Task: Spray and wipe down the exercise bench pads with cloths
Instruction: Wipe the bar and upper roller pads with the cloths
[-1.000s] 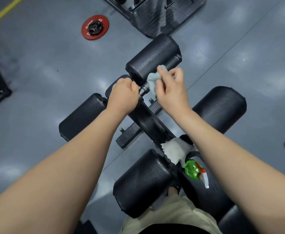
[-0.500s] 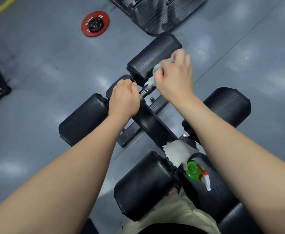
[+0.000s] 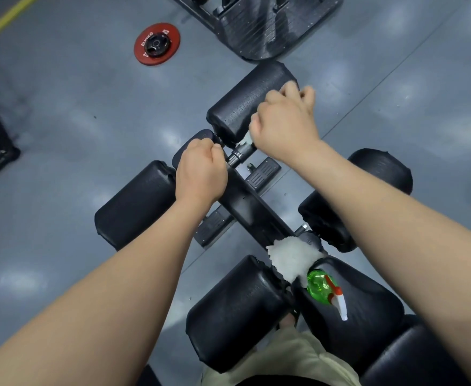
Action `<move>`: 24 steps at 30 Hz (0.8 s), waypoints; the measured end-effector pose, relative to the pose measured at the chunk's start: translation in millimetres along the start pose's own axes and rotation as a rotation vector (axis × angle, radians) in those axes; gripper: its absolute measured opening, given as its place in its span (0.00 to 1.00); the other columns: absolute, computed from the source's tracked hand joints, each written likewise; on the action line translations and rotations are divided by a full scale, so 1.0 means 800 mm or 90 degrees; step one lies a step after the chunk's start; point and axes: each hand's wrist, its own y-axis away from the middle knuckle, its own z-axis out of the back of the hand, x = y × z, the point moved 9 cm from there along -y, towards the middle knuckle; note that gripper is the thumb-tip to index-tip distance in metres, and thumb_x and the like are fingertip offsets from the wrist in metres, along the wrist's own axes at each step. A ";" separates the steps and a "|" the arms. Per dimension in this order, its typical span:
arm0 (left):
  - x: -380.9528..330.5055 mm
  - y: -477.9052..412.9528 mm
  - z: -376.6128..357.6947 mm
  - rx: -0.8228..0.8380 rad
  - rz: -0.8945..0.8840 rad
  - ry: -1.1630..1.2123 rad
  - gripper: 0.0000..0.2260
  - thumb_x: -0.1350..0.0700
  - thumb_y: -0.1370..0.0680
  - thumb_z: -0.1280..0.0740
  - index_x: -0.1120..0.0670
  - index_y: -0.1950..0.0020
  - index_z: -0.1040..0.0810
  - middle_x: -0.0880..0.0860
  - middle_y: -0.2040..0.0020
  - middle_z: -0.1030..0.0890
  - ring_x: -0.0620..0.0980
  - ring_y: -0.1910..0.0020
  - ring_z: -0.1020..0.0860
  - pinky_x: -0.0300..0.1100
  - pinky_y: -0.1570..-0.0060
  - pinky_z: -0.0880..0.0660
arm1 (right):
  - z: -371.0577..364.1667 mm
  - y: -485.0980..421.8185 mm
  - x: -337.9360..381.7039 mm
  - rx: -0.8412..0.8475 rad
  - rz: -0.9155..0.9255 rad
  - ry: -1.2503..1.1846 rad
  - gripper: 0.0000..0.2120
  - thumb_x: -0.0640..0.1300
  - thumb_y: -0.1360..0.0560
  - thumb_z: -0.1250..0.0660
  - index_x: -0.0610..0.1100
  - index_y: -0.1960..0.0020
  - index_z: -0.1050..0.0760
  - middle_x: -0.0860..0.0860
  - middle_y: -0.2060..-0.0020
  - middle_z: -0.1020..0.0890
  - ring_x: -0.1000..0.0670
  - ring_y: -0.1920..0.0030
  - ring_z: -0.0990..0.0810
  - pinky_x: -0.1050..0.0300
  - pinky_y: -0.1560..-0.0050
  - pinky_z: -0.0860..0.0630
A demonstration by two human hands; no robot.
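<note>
Right hand (image 3: 284, 126) is fisted round a pale cloth (image 3: 247, 139) (only a scrap shows under the palm) and presses it on the near end of the far roller pad (image 3: 251, 98). The left hand (image 3: 201, 176) clamps the top of the centre beam (image 3: 251, 201), probably as a brace. I'd call it mid-task: this pad is being wiped, nothing shows whether the other pads are done, and the green spray bottle (image 3: 322, 288) lies on the near right pad (image 3: 368, 324) beside a white cloth (image 3: 293, 260) on the beam. The vinyl looks black, textured, matte and intact.
</note>
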 end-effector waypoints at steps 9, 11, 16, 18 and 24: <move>-0.002 0.001 0.000 -0.009 0.001 0.003 0.16 0.53 0.18 0.45 0.60 0.56 0.24 0.53 0.53 0.23 0.54 0.53 0.26 0.53 0.50 0.27 | 0.010 0.038 -0.047 -0.189 0.013 -0.127 0.14 0.53 0.19 0.37 0.47 0.42 0.19 0.44 0.45 0.24 0.40 0.45 0.29 0.48 0.45 0.37; 0.000 0.001 0.000 -0.014 0.004 0.003 0.16 0.53 0.18 0.45 0.59 0.56 0.24 0.53 0.53 0.23 0.54 0.53 0.25 0.53 0.49 0.26 | 0.007 0.040 -0.075 -0.209 -0.078 -0.290 0.14 0.49 0.19 0.35 0.45 0.37 0.20 0.43 0.46 0.27 0.42 0.47 0.27 0.50 0.45 0.29; -0.001 0.001 0.000 -0.019 0.005 -0.002 0.16 0.53 0.19 0.46 0.60 0.57 0.24 0.53 0.54 0.22 0.54 0.53 0.26 0.54 0.49 0.26 | -0.014 0.076 -0.069 -0.240 -0.307 -0.565 0.12 0.41 0.21 0.33 0.40 0.38 0.24 0.49 0.44 0.28 0.61 0.50 0.27 0.66 0.40 0.28; -0.002 0.002 0.001 -0.019 0.004 -0.004 0.16 0.53 0.19 0.46 0.60 0.57 0.25 0.53 0.55 0.23 0.54 0.53 0.26 0.53 0.50 0.27 | -0.032 0.098 -0.040 -0.206 -0.353 -0.622 0.09 0.42 0.20 0.34 0.40 0.42 0.27 0.48 0.45 0.23 0.53 0.49 0.24 0.52 0.44 0.24; -0.003 0.002 -0.002 -0.026 -0.011 -0.023 0.15 0.52 0.19 0.46 0.59 0.61 0.31 0.52 0.58 0.25 0.55 0.57 0.27 0.49 0.58 0.33 | -0.057 0.104 -0.038 -0.143 -0.484 -0.767 0.02 0.44 0.17 0.37 0.46 0.47 0.30 0.56 0.56 0.22 0.59 0.57 0.23 0.70 0.60 0.29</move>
